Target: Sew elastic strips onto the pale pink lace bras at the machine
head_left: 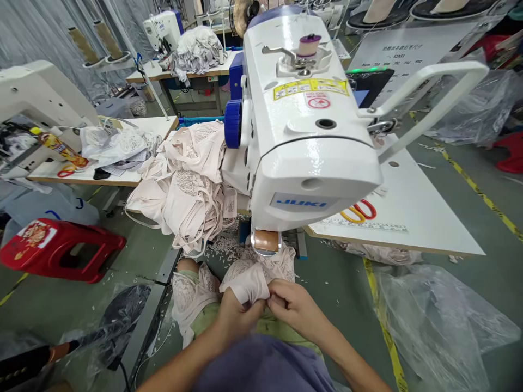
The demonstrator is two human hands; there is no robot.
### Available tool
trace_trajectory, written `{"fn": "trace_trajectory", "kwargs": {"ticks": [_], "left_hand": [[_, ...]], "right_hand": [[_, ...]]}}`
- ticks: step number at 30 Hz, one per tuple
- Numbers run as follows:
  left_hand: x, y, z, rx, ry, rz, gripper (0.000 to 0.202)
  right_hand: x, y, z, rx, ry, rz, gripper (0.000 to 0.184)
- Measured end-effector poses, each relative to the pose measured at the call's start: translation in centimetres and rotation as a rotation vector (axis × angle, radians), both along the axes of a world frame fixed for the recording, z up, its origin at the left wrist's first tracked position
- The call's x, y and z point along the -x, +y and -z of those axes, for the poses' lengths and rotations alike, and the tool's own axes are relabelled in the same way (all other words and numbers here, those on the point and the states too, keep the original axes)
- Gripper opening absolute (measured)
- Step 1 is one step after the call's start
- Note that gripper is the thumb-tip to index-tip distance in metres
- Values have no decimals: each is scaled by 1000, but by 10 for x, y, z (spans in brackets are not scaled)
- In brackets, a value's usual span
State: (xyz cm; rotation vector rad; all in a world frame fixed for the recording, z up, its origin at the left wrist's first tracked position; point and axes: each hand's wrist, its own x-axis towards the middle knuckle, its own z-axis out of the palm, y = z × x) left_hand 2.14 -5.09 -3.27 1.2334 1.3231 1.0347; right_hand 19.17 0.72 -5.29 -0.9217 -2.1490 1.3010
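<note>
A pale pink lace bra (250,284) lies over my lap, just below the white sewing machine head (310,174). My left hand (239,318) pinches a smooth fabric part of it between thumb and fingers. Close beside it, my right hand (296,310) is closed at the right edge of that same part, fingertips bent inward. Whatever small bit lies between the right fingertips is partly hidden. Another lace piece (192,296) drapes over my left knee; whether it joins the held bra I cannot tell.
A heap of pale bras (192,185) lies left of the machine. On the white table (425,201) to the right are red-and-yellow scissors (359,211) and a clear ruler (368,224). A red stool (61,247) stands at left, and plastic sheeting (441,321) covers floor at right.
</note>
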Motion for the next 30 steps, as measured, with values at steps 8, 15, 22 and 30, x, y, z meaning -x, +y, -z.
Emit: {"fn": "trace_trajectory", "kwargs": {"ticks": [8, 15, 22, 30], "left_hand": [[0, 1, 3, 131, -24, -130, 30], [8, 10, 6, 72, 152, -78, 28], [21, 27, -14, 148, 144, 98, 31], [19, 25, -22, 103, 203, 224, 31]], "right_hand": [[8, -7, -2, 10, -35, 205, 11], [5, 0, -2, 127, -43, 228, 8], [-10, 7, -12, 341, 2, 197, 16], [-10, 3, -28, 132, -144, 117, 11]]}}
